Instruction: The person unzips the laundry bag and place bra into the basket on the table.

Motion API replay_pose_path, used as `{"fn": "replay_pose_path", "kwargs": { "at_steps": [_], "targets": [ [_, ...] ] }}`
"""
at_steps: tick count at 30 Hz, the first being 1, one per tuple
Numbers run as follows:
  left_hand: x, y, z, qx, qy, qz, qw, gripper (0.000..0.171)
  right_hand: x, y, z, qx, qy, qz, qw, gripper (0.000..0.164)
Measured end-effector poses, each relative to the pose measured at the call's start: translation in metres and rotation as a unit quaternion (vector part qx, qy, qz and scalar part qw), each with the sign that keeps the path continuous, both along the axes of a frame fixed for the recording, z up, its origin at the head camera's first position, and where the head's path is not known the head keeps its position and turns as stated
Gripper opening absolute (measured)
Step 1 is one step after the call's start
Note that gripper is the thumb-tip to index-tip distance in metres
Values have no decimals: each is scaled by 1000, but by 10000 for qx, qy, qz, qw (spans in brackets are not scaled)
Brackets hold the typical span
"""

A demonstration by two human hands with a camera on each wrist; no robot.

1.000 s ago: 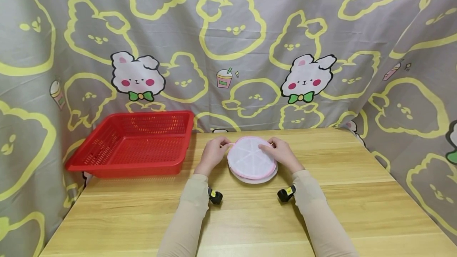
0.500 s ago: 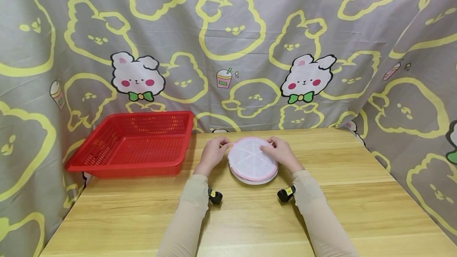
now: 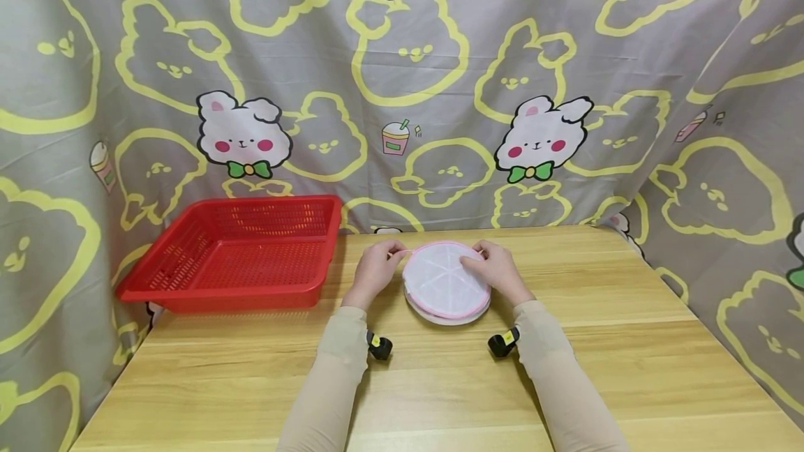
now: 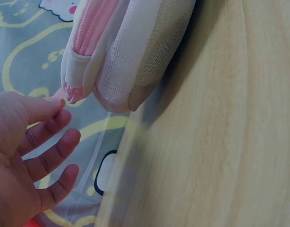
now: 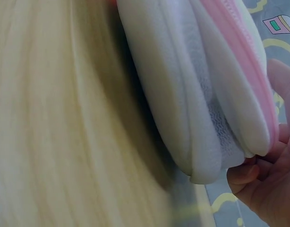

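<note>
A round white mesh laundry bag (image 3: 444, 284) with a pink zipper (image 4: 91, 28) round its edge is held just above the table, top face tilted toward me. My left hand (image 3: 375, 270) pinches a small pink tab at the zipper's end between thumb and index finger; its other fingers are spread loosely in the left wrist view. On the far right side, my right hand (image 3: 496, 268) grips the bag's edge, thumb on the top face and fingers curled underneath. From the right wrist view the soft side wall looks folded into layers.
A red perforated plastic basket (image 3: 264, 264) stands at the back left of the wooden table (image 3: 433, 396). A grey curtain (image 3: 440, 124) with cartoon bears hangs right behind the table's far edge. Black wrist cameras (image 3: 380, 347) sit on both sleeves.
The laundry bag has shifted very slightly to the right, and my right thumb with it. My left hand keeps its pinch at the zipper's end, with the pink tab drawn out toward it.
</note>
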State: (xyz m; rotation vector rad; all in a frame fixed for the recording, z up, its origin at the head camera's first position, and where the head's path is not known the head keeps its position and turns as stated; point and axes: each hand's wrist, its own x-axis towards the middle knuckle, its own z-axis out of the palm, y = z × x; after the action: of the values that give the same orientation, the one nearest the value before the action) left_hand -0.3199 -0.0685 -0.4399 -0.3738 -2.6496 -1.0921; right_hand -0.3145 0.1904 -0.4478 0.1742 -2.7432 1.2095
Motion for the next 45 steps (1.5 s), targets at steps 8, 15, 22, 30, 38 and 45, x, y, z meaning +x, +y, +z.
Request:
{"fn": "replay_pose_path", "kwargs": {
  "at_steps": [8, 15, 22, 30, 38, 45],
  "targets": [
    [0, 0, 1, -58, 19, 22, 10000, 12, 0, 1, 2, 150, -122, 5, 9998, 33],
    [0, 0, 0, -45, 30, 6, 10000, 12, -1, 2, 4, 144, -199, 8, 9997, 36],
    [1, 1, 1, -50, -13, -44, 10000, 12, -4, 4, 0, 174, -124, -21, 9998, 36],
    [0, 2, -1, -210, 33, -76, 9997, 12, -2, 2, -3, 144, -59, -308, 9994, 34],
    [0, 2, 0, -261, 95, -60, 9996, 12, -2, 1, -1, 82, -14, -419, 9991, 34],
    [0, 1, 1, -265, 75, -78, 9996, 14, -2, 2, -1, 124, -14, -516, 9986, 33]
  ]
}}
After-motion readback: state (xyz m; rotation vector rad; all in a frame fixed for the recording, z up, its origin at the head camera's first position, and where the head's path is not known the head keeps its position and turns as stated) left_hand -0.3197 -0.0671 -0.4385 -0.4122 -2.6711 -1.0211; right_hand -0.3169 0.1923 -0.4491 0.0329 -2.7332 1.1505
